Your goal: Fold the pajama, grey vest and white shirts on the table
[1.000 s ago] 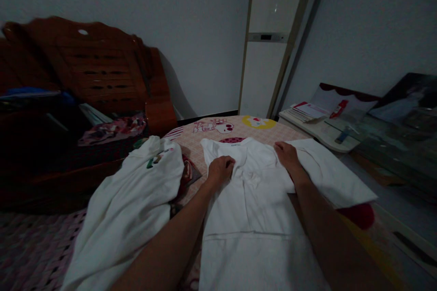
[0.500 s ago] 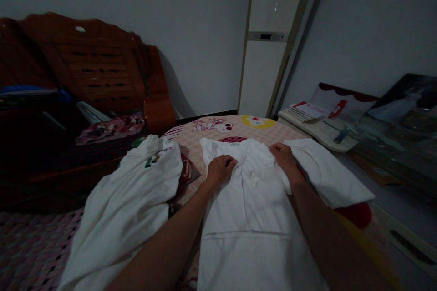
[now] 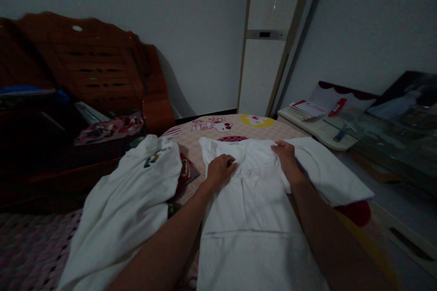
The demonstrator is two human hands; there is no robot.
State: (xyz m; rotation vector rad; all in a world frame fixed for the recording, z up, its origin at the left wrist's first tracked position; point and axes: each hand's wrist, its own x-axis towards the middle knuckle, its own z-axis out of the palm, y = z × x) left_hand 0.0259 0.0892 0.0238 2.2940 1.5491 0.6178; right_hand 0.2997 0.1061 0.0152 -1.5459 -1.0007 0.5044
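A white T-shirt [image 3: 246, 209] lies spread on the table with its neckline away from me and a crease across its lower part. My left hand [image 3: 221, 172] rests on its chest, left of the neckline, fingers curled in a loose pinch at the cloth. At the right shoulder, my right hand [image 3: 286, 153] pinches the shirt's edge between thumb and fingers; part of the grip is hidden. A folded white garment [image 3: 332, 170] lies just right of that hand. To the left is a rumpled white garment [image 3: 136, 200] with a small coloured print.
The round table has a patterned pink cover [image 3: 239, 127]. Behind it on the left stands a wooden bench [image 3: 99, 63] with cloth on its seat. A tall white air conditioner [image 3: 261, 72] stands at the back. Papers [image 3: 303, 110] lie on a cabinet beside a glass shelf [image 3: 368, 129] at right.
My right hand has shifted slightly to the right along the shirt's shoulder. A small gap shows between my left thumb and fingers. The shirt lies almost the same.
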